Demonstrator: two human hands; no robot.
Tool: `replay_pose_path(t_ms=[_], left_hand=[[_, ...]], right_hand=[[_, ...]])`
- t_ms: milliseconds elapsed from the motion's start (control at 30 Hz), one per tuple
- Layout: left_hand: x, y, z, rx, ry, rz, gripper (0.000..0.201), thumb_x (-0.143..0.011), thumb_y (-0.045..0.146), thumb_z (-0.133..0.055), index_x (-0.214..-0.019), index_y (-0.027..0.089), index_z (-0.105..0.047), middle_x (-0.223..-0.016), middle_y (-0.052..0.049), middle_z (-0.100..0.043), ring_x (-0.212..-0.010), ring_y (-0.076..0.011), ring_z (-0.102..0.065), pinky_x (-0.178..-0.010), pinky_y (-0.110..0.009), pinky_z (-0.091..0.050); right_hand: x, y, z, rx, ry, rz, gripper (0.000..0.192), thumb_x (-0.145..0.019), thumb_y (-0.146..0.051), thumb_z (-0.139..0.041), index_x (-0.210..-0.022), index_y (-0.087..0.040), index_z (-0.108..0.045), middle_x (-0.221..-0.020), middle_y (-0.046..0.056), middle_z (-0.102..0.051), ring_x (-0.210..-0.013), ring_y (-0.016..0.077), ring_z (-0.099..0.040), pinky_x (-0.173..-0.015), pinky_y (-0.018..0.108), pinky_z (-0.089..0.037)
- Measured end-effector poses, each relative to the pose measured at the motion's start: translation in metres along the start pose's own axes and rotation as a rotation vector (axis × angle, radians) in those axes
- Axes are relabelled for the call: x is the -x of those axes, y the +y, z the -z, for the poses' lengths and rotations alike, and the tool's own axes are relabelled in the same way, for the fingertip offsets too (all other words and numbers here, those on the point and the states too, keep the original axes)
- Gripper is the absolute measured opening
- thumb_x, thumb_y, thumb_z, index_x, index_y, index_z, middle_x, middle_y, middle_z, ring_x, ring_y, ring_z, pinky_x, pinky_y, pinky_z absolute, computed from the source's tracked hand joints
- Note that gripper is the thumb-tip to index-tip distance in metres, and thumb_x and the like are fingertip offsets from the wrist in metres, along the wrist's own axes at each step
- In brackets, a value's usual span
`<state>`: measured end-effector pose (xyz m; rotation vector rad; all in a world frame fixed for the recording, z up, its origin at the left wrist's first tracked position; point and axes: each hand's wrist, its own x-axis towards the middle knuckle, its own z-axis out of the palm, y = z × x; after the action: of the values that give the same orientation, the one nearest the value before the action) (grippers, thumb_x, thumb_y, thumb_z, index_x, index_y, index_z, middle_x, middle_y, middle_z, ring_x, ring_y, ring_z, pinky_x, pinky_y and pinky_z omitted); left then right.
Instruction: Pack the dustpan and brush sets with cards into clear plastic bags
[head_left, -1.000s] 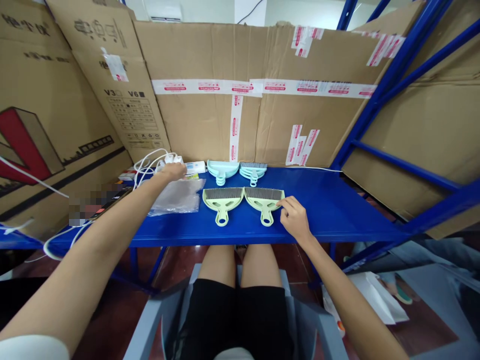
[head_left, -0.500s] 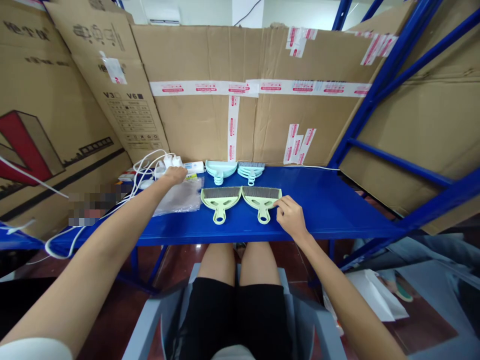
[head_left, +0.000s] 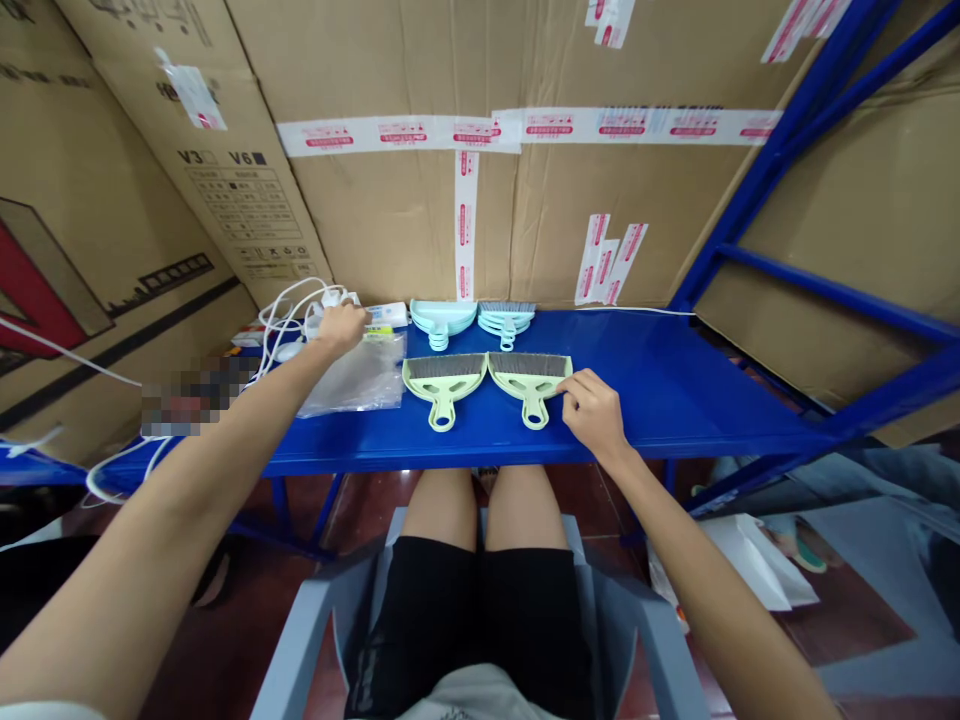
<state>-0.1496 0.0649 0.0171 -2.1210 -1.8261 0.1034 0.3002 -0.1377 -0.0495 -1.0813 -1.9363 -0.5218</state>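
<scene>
Two pale green dustpans, the left dustpan [head_left: 442, 385] and the right dustpan [head_left: 534, 388], lie side by side on the blue table, each with a grey-bristled brush fitted in it. My right hand [head_left: 596, 410] is closed, with thumb and forefinger at the outer edge of the right dustpan. My left hand [head_left: 343, 330] reaches to the back left, fingers curled down beside white plugs [head_left: 335, 297] and above clear plastic bags [head_left: 360, 375]. Its fingertips are hidden, so what they hold is unclear.
Light blue dustpans [head_left: 442, 320] and light blue brushes [head_left: 507, 322] are stacked at the back. White cables [head_left: 274, 320] tangle at the left. Cardboard sheets [head_left: 390, 220] wall the blue table [head_left: 645, 390], and a blue metal frame [head_left: 795, 150] rises at the right.
The view has tilted downward, so the cardboard sits higher in the picture. Both hands keep nearly the same places by the bags and the right dustpan.
</scene>
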Motion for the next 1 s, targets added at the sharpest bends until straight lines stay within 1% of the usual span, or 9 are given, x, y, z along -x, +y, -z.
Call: replay_pose_path(t_ms=[100,200,333,467,567,700,800,933,1000], left_hand=[[-0.001,-0.003,0.003,-0.011,0.019,0.005,0.043,-0.098,0.023,-0.046,-0.13,0.014,-0.074,-0.133,-0.023,-0.068,-0.132,-0.0371,-0.06,-0.1,-0.043,-0.05],[-0.005,-0.004,0.001,-0.028,0.004,0.008,0.045,-0.1,0.024,-0.043,-0.135,0.012,-0.069,-0.132,-0.023,-0.069,-0.128,-0.0366,-0.063,-0.099,-0.042,-0.05],[-0.012,-0.001,-0.006,-0.043,-0.071,-0.009,0.044,-0.097,0.023,-0.049,-0.137,0.015,-0.068,-0.127,-0.022,-0.073,-0.12,-0.0358,-0.069,-0.098,-0.041,-0.051],[-0.018,0.002,-0.013,-0.045,-0.121,-0.011,0.046,-0.094,0.026,-0.058,-0.138,0.015,-0.066,-0.13,-0.022,-0.072,-0.123,-0.0358,-0.068,-0.098,-0.039,-0.052],[-0.02,0.003,-0.017,-0.041,-0.146,0.007,0.049,-0.096,0.03,-0.06,-0.142,0.014,-0.063,-0.133,-0.023,-0.071,-0.125,-0.0355,-0.068,-0.098,-0.038,-0.053],[-0.021,0.005,-0.018,-0.028,-0.183,0.003,0.044,-0.096,0.029,-0.061,-0.137,0.015,-0.068,-0.134,-0.022,-0.071,-0.127,-0.0353,-0.067,-0.098,-0.038,-0.053],[-0.02,0.011,-0.017,-0.026,-0.177,-0.003,0.04,-0.096,0.028,-0.058,-0.13,0.012,-0.073,-0.132,-0.025,-0.071,-0.13,-0.0364,-0.064,-0.1,-0.041,-0.053],[-0.017,0.019,-0.013,-0.021,-0.134,-0.016,0.043,-0.097,0.037,-0.058,-0.129,0.012,-0.074,-0.137,-0.028,-0.067,-0.134,-0.0385,-0.061,-0.101,-0.044,-0.052],[-0.016,0.022,-0.012,-0.015,-0.123,-0.02,0.045,-0.095,0.04,-0.061,-0.129,0.013,-0.074,-0.133,-0.029,-0.069,-0.131,-0.0393,-0.063,-0.101,-0.046,-0.052]], right_hand=[[0.001,0.001,0.0,-0.014,-0.013,-0.027,0.034,-0.086,0.005,-0.047,-0.08,-0.021,-0.068,-0.081,0.007,-0.071,-0.081,0.0242,-0.063,-0.073,0.037,-0.051],[0.001,0.002,0.0,-0.01,0.002,-0.028,0.033,-0.086,0.004,-0.047,-0.079,-0.021,-0.068,-0.08,0.007,-0.071,-0.08,0.0238,-0.063,-0.073,0.037,-0.051],[0.001,0.001,0.0,0.011,0.019,0.004,0.033,-0.087,0.005,-0.047,-0.079,-0.02,-0.067,-0.08,0.007,-0.07,-0.08,0.0236,-0.064,-0.072,0.037,-0.051],[0.001,0.001,0.0,0.019,0.025,0.003,0.033,-0.088,0.005,-0.046,-0.079,-0.021,-0.066,-0.08,0.007,-0.071,-0.079,0.0233,-0.064,-0.071,0.036,-0.051],[0.001,0.001,0.0,0.017,0.012,-0.009,0.033,-0.087,0.004,-0.047,-0.079,-0.021,-0.065,-0.081,0.006,-0.071,-0.079,0.0233,-0.064,-0.071,0.036,-0.05],[0.001,0.001,0.001,0.003,-0.005,-0.028,0.033,-0.086,0.005,-0.048,-0.078,-0.022,-0.065,-0.08,0.006,-0.07,-0.079,0.0235,-0.064,-0.071,0.037,-0.05],[0.001,0.001,0.001,0.003,0.01,-0.01,0.034,-0.087,0.006,-0.046,-0.079,-0.022,-0.064,-0.079,0.006,-0.07,-0.079,0.0234,-0.064,-0.071,0.037,-0.05],[0.0,-0.001,0.002,0.022,0.021,-0.004,0.034,-0.087,0.006,-0.046,-0.078,-0.022,-0.064,-0.08,0.006,-0.07,-0.08,0.0236,-0.064,-0.071,0.036,-0.05],[0.001,-0.001,0.003,0.029,0.021,-0.01,0.035,-0.087,0.006,-0.046,-0.078,-0.022,-0.065,-0.08,0.006,-0.07,-0.08,0.0235,-0.064,-0.071,0.036,-0.05]])
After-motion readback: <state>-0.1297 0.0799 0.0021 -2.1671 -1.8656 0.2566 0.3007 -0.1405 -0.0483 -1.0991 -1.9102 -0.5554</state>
